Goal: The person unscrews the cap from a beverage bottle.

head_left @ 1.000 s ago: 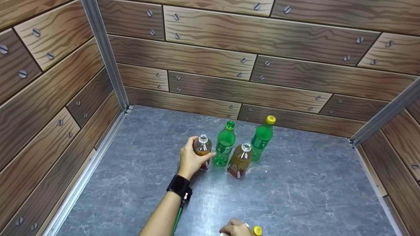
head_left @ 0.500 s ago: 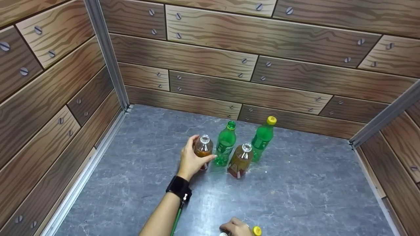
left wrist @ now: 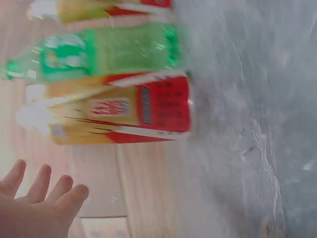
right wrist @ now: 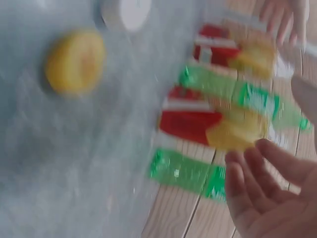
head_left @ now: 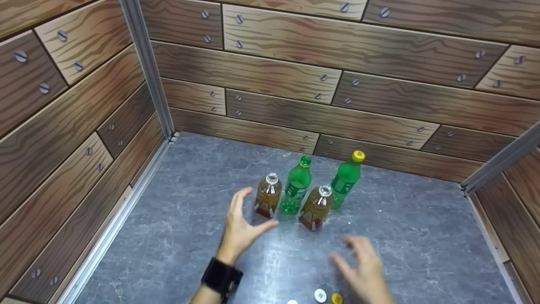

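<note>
My left hand (head_left: 238,230) stands open, thumb and fingers spread, just in front of an uncapped brown bottle (head_left: 268,198). The left wrist view shows that bottle with a red and yellow label (left wrist: 124,111), apart from the fingers. My right hand (head_left: 366,270), fingers spread and blurred, hovers over the table with nothing in it. To the right of the first bottle stand an uncapped green bottle (head_left: 297,185), a second uncapped brown bottle (head_left: 315,209) and a green bottle with a yellow cap (head_left: 346,179). All are upright.
Near the front edge of the head view lie a white cap (head_left: 320,295), a yellow cap (head_left: 336,298) and another white cap (head_left: 292,302), partly cut off. Wood-patterned walls (head_left: 261,63) enclose the grey table (head_left: 168,236) at the back and both sides.
My left hand has let go of the left brown bottle and drawn back towards me. My right hand has left the caps at the front and moved forward and right.
</note>
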### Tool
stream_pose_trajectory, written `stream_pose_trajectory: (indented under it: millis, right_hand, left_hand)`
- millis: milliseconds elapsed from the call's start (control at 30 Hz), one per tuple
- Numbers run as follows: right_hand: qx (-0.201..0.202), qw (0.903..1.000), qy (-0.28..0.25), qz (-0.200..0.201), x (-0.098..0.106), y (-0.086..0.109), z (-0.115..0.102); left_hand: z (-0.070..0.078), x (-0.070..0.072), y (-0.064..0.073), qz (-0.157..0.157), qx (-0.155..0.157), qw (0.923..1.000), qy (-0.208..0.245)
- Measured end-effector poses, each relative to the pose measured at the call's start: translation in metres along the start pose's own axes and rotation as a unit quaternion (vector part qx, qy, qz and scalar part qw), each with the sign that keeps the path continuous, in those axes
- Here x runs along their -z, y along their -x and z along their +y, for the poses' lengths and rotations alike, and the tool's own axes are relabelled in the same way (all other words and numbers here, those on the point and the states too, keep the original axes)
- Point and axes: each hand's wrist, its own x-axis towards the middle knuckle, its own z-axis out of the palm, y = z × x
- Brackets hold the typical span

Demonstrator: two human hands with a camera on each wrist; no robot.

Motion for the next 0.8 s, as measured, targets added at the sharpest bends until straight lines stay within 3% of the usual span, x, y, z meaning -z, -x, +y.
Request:
stream_pose_trajectory:
  millis: [133,267,367,500,633,733,800]
  right_hand:
    - [-0.091,0.9953,-0.028,0.017,0.014,-0.034,0.02]
    - [-0.198,0.9763,-0.088,-0.004,0.019,-0.069,0.038]
    - [-0.244,0.9612,-0.128,-0.004,0.014,-0.093,0.052]
    - [-0.264,0.9544,-0.139,-0.007,0.001,-0.121,0.068]
    - [-0.259,0.9564,-0.132,-0.028,-0.013,-0.142,0.078]
    - [-0.251,0.9583,-0.13,-0.043,-0.021,-0.152,0.082]
    - [-0.246,0.9595,-0.129,-0.051,-0.026,-0.157,0.083]
  left_hand:
    - [0.021,0.004,0.022,-0.021,-0.037,0.9989,0.016]
    - [0.039,0.005,0.046,-0.036,-0.07,0.9967,0.02]
    - [0.05,0.005,0.063,-0.052,-0.098,0.9938,0.015]
    - [0.06,0.001,0.081,-0.078,-0.151,0.9855,-0.001]
    - [0.064,-0.005,0.094,-0.082,-0.213,0.9729,-0.041]
    - [0.069,-0.008,0.101,-0.086,-0.206,0.9729,-0.06]
    - [0.073,-0.009,0.105,-0.095,-0.18,0.9774,-0.058]
